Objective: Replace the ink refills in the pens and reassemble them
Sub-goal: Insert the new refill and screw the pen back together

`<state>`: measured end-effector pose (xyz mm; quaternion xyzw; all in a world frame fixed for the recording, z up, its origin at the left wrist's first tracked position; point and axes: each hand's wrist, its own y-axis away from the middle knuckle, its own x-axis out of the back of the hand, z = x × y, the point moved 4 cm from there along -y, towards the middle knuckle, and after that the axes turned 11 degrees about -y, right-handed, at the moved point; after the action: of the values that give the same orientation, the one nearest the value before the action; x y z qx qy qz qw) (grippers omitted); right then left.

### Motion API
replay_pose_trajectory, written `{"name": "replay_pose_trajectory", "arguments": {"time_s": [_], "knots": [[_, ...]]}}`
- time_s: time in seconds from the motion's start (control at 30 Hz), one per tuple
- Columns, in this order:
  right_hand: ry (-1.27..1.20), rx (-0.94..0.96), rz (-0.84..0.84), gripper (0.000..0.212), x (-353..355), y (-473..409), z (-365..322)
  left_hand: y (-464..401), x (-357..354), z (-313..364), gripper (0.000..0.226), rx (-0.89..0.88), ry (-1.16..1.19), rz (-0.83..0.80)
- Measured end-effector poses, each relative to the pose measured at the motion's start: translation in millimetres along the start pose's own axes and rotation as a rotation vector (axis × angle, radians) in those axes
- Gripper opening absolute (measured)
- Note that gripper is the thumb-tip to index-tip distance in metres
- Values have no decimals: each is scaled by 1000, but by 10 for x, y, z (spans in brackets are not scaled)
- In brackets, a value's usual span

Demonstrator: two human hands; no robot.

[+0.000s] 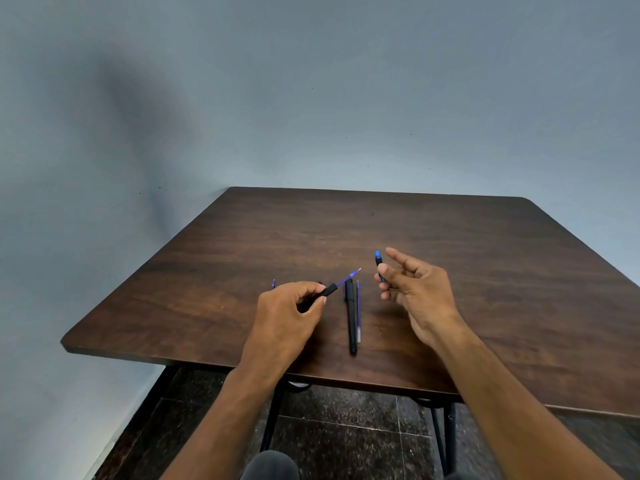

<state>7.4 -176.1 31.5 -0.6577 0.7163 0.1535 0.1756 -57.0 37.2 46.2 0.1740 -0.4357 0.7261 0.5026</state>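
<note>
My left hand point(287, 313) grips a black pen barrel point(325, 293) above the table, and a thin blue refill point(348, 276) sticks out of its front end, pointing up and to the right. My right hand point(415, 289) hovers to the right with its fingers loosely spread, holding nothing. Just behind its thumb a black pen piece with a blue end point(378, 260) shows, partly hidden. Between the hands a whole black pen point(351, 317) lies on the table with a loose blue refill point(358, 311) beside it.
The dark wooden table point(485, 271) stands against a pale blue wall. A small blue tip point(273, 284) peeks out behind my left hand. Below the near edge are black table legs and a dark tiled floor.
</note>
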Motion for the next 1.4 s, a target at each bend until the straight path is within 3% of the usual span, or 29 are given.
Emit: {"name": "replay_pose_trajectory", "arguments": {"time_s": [0.2,0.4,0.83,1.07,1.27,1.4], "knots": [[-177,-33,-33,10,109,-33,101,-33,-88,40,19,-44,-43,29],[-386,-66,-91,18,132,-20,91,6,-120,31,22,-88,-84,23],[-300,-105,-201,14,-9,42,153,22,-136,62,24,-119,-136,-6],[-236,-129,-256,25,-62,87,169,38,-155,59,24,-131,-154,-12],[-148,-128,-320,16,-105,104,197,33,-183,28,24,-132,-142,-44],[-81,-140,-360,23,-93,97,219,29,-209,19,22,-132,-129,-71]]}}
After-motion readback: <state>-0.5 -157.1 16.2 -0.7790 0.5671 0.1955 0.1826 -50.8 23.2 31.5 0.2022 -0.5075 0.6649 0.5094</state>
